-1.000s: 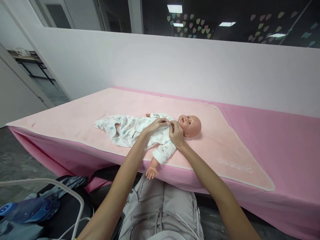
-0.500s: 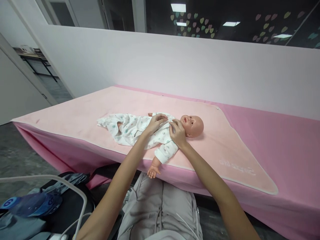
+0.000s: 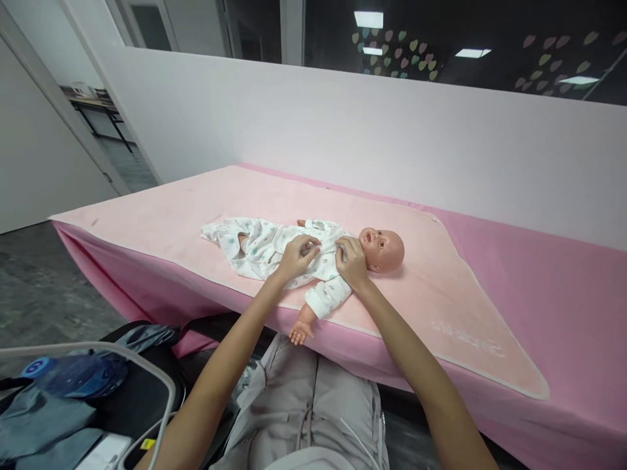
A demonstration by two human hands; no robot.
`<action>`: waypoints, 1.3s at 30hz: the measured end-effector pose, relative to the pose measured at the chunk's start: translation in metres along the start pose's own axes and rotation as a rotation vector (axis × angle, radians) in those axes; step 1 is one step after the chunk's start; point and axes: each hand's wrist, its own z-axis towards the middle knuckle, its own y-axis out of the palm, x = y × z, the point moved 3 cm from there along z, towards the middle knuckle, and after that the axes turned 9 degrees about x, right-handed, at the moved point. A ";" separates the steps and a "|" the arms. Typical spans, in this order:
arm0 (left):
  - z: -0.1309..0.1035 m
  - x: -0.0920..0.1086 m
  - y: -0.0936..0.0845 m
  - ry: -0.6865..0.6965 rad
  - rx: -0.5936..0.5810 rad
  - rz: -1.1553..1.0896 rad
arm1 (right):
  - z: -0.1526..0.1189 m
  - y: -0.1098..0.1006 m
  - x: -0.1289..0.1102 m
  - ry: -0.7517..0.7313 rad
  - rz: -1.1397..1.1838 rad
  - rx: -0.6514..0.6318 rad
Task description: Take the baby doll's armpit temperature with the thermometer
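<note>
A bald baby doll [image 3: 389,251] lies on its back on a peach mat [image 3: 166,202], head to the right. It wears a white printed garment [image 3: 262,243] whose lower end lies flat to the left. My left hand [image 3: 298,254] is at the garment's chest, fingers curled and pinched on the cloth. Close beside it, my right hand [image 3: 351,261] grips the cloth near the doll's neck, thumb and fingers together. One doll arm [image 3: 302,324] reaches over the table's near edge.
Pink cloth [image 3: 553,281] covers the table under the mat. A white partition [image 3: 343,130] rises behind it. At the lower left, a blue bottle [image 3: 81,375] and grey clothing [image 3: 42,418] lie on a black chair, with a white cable [image 3: 147,365] in front.
My left hand has moved slightly down and its fingers have curled in at the chest cloth. My right hand stays near the neck. The camera view has shifted a little.
</note>
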 end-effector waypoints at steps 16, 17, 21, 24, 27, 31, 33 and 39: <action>-0.016 0.002 -0.006 0.079 0.014 0.076 | 0.001 0.000 0.003 0.037 0.007 -0.079; -0.016 0.003 -0.006 0.082 -0.001 0.074 | 0.002 -0.001 0.002 0.029 -0.007 -0.082; -0.015 0.001 -0.007 0.051 0.003 0.041 | 0.009 -0.002 -0.005 -0.118 -0.076 -0.142; -0.013 -0.001 -0.007 0.038 0.038 0.039 | 0.013 0.003 -0.017 -0.246 -0.043 -0.233; -0.013 -0.001 -0.006 0.047 0.033 0.054 | 0.012 0.010 -0.023 -0.227 0.025 -0.294; -0.013 -0.001 -0.005 0.052 0.023 0.050 | 0.008 0.012 -0.022 -0.044 0.073 -0.269; -0.013 -0.001 -0.005 0.052 0.022 0.050 | 0.007 0.012 -0.020 0.009 0.085 -0.236; -0.013 -0.003 -0.004 0.053 0.024 0.044 | 0.004 0.014 -0.018 0.040 0.078 -0.193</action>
